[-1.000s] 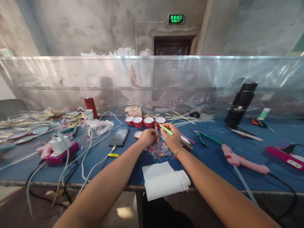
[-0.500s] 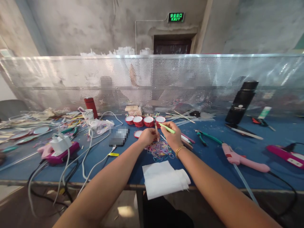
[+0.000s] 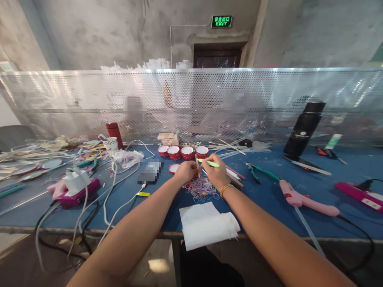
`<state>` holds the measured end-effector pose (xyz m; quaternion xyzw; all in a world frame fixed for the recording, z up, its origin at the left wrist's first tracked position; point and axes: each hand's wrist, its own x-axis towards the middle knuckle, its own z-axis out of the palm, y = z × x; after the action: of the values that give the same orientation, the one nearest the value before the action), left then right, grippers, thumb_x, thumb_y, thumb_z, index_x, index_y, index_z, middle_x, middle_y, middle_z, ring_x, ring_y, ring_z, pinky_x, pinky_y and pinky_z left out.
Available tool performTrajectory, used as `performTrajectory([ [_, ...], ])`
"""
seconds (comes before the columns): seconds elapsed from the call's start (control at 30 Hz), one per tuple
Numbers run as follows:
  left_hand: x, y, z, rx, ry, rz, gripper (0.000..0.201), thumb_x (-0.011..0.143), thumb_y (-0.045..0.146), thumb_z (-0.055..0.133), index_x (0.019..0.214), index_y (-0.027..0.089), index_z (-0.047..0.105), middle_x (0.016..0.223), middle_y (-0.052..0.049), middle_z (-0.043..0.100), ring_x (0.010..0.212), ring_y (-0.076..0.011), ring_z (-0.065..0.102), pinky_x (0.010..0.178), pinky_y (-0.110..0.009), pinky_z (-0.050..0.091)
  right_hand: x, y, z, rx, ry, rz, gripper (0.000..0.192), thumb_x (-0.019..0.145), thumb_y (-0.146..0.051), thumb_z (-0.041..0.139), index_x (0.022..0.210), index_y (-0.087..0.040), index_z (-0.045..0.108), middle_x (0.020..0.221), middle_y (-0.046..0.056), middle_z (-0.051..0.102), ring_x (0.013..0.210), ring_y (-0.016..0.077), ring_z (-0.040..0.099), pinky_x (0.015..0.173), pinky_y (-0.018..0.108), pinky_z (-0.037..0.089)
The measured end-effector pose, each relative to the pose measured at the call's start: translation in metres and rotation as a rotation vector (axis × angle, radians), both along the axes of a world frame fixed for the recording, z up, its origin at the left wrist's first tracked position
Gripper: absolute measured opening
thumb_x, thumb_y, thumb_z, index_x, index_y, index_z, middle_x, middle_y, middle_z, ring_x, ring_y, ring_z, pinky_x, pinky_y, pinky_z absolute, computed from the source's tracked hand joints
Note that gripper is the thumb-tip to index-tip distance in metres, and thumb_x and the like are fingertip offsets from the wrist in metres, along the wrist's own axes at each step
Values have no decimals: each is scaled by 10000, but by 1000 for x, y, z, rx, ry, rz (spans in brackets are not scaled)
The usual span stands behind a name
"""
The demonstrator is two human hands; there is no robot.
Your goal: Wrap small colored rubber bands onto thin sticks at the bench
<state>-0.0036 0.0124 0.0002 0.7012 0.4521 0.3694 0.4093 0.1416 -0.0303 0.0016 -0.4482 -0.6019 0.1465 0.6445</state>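
- Left hand [image 3: 185, 171] pinches wooden stick [image 3: 197, 164] upright; right hand [image 3: 216, 172] grips green stick [image 3: 208, 163], crossing it at 12 o'clock.
- Rubber bands [image 3: 202, 188] loose on tabletop [image 3: 269, 199] just below; no band visible round sticks, so binding prob. not done.

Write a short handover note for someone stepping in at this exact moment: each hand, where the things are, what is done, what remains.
Left hand: pinches a thin wooden stick upright.
Right hand: holds a light green stick, laid crosswise against the wooden one.
Below both: a heap of coloured rubber bands on the blue table; pink glue gun to the right.
Done: sticks crossed. Left: no band or glue visible at the crossing yet.
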Motion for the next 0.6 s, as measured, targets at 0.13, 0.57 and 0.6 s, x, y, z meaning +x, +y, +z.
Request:
performTrajectory([
  [0.13, 1, 1, 0, -23, 7, 13, 90, 785, 203, 761, 751, 144, 702, 647, 1, 686, 549, -98, 602, 536, -188, 438, 2, 0, 1, 5, -10, -36, 150, 794, -371, 600, 716, -254, 550, 649, 0, 674, 590, 188, 592, 581, 298, 436],
  [0.57, 1, -5, 4, 1, 34, 44, 119, 805, 179, 718, 707, 138, 664, 608, 6, 661, 533, -97, 589, 530, -188, 443, -3, -5, 3, 39, -60, -22, 155, 805, -381, 587, 728, -255, 539, 657, 0, 670, 614, 193, 611, 607, 303, 431],
  [0.6, 1, -4, 4, -1, 35, 44, 111, 804, 181, 720, 715, 139, 669, 615, 4, 666, 540, -98, 595, 529, -186, 443, -2, -5, 3, 39, -62, -34, 153, 806, -378, 585, 727, -255, 537, 651, -1, 666, 609, 193, 608, 604, 304, 427],
])
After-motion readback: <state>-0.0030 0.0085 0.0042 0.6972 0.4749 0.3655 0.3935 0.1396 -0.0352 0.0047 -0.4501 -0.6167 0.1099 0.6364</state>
